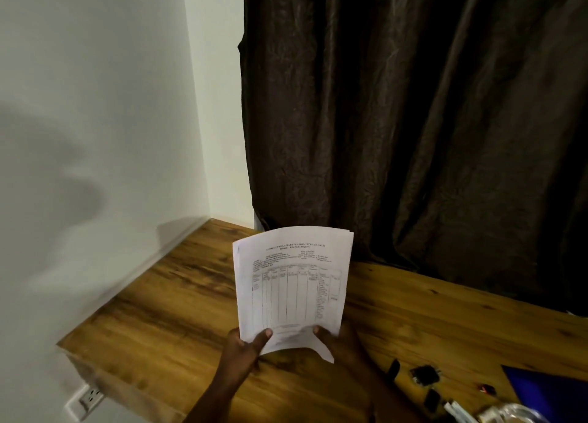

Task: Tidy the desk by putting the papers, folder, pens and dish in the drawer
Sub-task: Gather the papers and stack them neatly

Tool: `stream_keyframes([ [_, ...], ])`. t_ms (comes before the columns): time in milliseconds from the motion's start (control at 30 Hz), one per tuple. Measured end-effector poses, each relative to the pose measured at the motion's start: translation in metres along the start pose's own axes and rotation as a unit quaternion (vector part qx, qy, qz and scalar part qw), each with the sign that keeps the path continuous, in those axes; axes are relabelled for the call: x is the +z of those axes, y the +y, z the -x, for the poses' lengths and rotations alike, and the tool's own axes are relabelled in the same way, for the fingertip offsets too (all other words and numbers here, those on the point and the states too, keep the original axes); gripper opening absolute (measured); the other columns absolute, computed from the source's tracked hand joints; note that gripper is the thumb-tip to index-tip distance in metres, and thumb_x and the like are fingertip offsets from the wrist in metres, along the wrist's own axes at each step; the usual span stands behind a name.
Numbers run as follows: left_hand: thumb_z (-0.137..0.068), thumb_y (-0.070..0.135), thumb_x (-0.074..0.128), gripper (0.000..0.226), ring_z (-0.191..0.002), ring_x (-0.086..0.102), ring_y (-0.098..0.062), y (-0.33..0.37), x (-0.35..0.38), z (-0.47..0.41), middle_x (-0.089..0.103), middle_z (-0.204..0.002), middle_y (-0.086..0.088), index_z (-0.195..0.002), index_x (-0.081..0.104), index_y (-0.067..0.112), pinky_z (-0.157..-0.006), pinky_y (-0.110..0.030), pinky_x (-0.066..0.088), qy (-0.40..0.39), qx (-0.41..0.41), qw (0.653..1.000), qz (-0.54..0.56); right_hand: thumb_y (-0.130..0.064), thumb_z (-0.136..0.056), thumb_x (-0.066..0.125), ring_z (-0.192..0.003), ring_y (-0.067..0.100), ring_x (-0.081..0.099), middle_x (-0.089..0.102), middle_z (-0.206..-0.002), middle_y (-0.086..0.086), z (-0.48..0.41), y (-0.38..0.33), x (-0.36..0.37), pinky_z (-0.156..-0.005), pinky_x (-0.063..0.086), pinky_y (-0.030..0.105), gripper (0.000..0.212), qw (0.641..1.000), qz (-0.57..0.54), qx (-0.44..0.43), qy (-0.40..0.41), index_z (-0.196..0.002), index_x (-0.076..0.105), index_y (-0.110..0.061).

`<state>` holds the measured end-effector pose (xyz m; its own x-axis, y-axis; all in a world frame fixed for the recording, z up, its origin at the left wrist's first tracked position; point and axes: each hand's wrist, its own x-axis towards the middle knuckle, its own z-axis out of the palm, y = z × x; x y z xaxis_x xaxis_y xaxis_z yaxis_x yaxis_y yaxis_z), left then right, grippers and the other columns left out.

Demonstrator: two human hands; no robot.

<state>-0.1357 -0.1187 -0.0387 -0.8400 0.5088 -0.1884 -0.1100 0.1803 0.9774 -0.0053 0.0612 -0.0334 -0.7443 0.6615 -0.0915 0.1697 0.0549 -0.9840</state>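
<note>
Nearest me, I am seeing a glass dish [515,411] and a blue folder [550,387] lying at the right end of the desk [152,321]. The left hand [243,351] and right hand [339,340] are each pinching the bottom edge of the papers [291,292], thumbs on the printed face, holding the stack upright above the wood. Beyond, a dark curtain [413,120] is hanging beside the white wall [95,104].
</note>
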Motion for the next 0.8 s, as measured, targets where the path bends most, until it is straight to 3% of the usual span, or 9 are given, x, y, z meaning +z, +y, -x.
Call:
stream_keyframes([
  [133,-0.086,0.021,0.072,0.032,-0.082,0.067,-0.018,0.008,0.006,0.006,0.069,-0.094,-0.004,-0.112,0.059,0.009,-0.057,-0.022,0.056,0.009,0.018,0.999,-0.034,-0.03,-0.083,0.073,-0.11,0.01,0.056,0.058,-0.118,-0.012,0.002,0.013,0.0,-0.091,0.05,0.025,0.049,0.999,0.041,0.025,-0.011,-0.126,0.05,-0.025],
  [233,-0.092,0.019,0.065,0.016,-0.074,0.066,-0.024,0.014,0.0,0.006,0.068,-0.082,-0.005,-0.103,0.062,0.007,-0.059,-0.04,0.058,0.031,0.049,0.997,-0.05,-0.033,-0.084,0.071,-0.108,0.015,0.062,0.064,-0.119,-0.003,0.005,0.008,-0.005,-0.082,0.055,0.023,0.035,0.997,0.053,0.032,-0.034,-0.116,0.058,-0.026],
  [300,-0.096,0.024,0.057,0.023,-0.072,0.066,-0.018,0.016,-0.014,-0.006,0.069,-0.079,0.002,-0.104,0.067,0.005,-0.064,-0.035,0.058,0.059,0.133,0.982,-0.119,-0.03,-0.086,0.07,-0.108,0.017,0.064,0.067,-0.117,-0.003,0.002,-0.009,-0.01,-0.078,0.056,0.023,0.026,0.999,0.023,-0.002,-0.035,-0.111,0.06,-0.03],
  [367,-0.089,0.022,0.051,0.032,-0.075,0.067,-0.014,0.02,-0.033,-0.023,0.072,-0.084,0.004,-0.11,0.07,0.007,-0.067,-0.025,0.054,0.071,0.219,0.95,-0.211,-0.041,-0.08,0.074,-0.115,0.016,0.06,0.061,-0.126,-0.006,-0.005,-0.029,-0.015,-0.088,0.054,0.032,0.052,0.999,0.023,-0.04,0.024,-0.126,0.052,-0.029],
  [467,-0.075,0.015,0.055,0.039,-0.084,0.071,-0.018,0.036,-0.054,-0.045,0.076,-0.094,0.004,-0.109,0.071,0.023,-0.073,-0.034,0.056,0.058,0.301,0.884,-0.354,-0.045,-0.075,0.076,-0.128,0.012,0.043,0.038,-0.146,-0.005,-0.013,-0.057,-0.02,-0.098,0.046,0.034,0.085,0.977,0.034,-0.159,0.141,-0.144,0.028,-0.034],
  [533,-0.071,0.023,0.05,0.035,-0.079,0.071,-0.015,0.05,-0.059,-0.053,0.075,-0.085,0.007,-0.097,0.071,0.03,-0.072,-0.037,0.054,0.046,0.333,0.83,-0.445,-0.045,-0.075,0.067,-0.135,0.008,0.03,0.026,-0.153,-0.006,-0.018,-0.069,-0.027,-0.099,0.036,0.018,0.08,0.942,0.139,-0.245,0.182,-0.146,0.031,-0.031],
  [600,-0.069,0.023,0.047,0.033,-0.077,0.07,-0.016,0.062,-0.062,-0.058,0.073,-0.079,0.007,-0.089,0.071,0.033,-0.074,-0.039,0.051,0.017,0.345,0.806,-0.48,-0.043,-0.075,0.059,-0.134,0.008,0.034,0.037,-0.147,-0.008,-0.027,-0.072,-0.034,-0.101,0.037,0.02,0.06,0.916,0.246,-0.283,0.144,-0.133,0.052,-0.029],
  [700,-0.077,0.025,0.05,0.025,-0.077,0.069,-0.018,0.071,-0.069,-0.062,0.073,-0.081,0.006,-0.093,0.069,0.03,-0.072,-0.035,0.05,0.016,0.378,0.828,-0.415,-0.037,-0.082,0.065,-0.1,0.015,0.065,0.07,-0.103,-0.007,-0.032,-0.068,-0.035,-0.086,0.053,0.05,0.02,0.945,0.21,-0.24,0.073,-0.097,0.072,-0.025],
  [800,-0.081,0.027,0.076,0.03,-0.092,0.065,-0.003,0.085,-0.068,-0.05,0.071,-0.1,0.011,-0.11,0.067,0.025,-0.079,-0.021,0.051,0.105,0.29,0.937,-0.164,-0.057,-0.068,0.074,-0.087,0.026,0.07,0.074,-0.09,0.01,-0.026,-0.073,-0.032,-0.079,0.056,0.053,0.049,0.982,0.05,-0.144,0.11,-0.09,0.073,-0.013],
])
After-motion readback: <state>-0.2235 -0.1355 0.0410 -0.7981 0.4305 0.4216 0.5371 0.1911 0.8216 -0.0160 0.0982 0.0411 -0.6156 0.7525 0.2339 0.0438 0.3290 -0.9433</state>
